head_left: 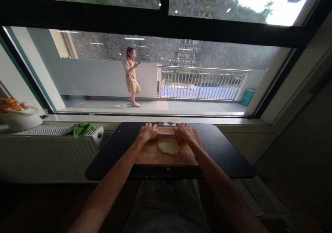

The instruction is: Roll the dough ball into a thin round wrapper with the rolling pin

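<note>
A flat round piece of pale dough lies on a wooden board that rests on a small black table. Just beyond the dough a rolling pin lies crosswise at the board's far edge. My left hand rests palm down on its left end and my right hand on its right end. The fingers of both hands lie over the pin.
A window fills the view ahead; outside, a person stands on a balcony with a railing. To the left a white radiator carries a green cloth and a white bowl of orange food.
</note>
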Demonstrator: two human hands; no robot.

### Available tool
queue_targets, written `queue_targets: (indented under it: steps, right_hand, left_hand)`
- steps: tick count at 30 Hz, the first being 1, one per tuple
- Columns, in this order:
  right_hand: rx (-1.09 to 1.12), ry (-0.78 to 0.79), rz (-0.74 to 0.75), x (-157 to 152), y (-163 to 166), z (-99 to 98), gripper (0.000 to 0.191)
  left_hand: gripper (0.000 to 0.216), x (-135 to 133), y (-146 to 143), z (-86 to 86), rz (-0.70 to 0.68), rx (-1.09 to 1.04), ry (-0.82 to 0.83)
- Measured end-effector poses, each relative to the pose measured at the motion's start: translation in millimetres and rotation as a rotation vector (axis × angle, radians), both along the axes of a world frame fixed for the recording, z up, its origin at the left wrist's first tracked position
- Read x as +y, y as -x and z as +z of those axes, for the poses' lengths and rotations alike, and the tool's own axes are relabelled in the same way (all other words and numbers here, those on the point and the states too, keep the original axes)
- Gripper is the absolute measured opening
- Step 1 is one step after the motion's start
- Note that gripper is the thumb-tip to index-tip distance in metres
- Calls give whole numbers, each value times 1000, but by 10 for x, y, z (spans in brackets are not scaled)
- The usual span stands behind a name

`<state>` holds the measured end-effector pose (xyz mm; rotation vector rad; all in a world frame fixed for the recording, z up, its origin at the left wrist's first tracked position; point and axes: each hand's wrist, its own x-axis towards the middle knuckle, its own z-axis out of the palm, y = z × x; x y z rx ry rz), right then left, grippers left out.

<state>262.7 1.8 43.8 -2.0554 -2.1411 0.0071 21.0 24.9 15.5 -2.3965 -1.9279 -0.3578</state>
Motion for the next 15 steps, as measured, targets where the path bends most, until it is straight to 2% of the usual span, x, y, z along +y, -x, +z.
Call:
queue_targets:
  steps: [9, 15]
  right_hand:
    - [-88, -5, 125, -189, -53, -111, 57]
    - [-129, -67, 134, -313, -64, -253, 61]
  left_hand:
    - [41, -199, 108, -54, -108, 57, -64]
    - [37, -404, 122, -20, -141, 9, -73]
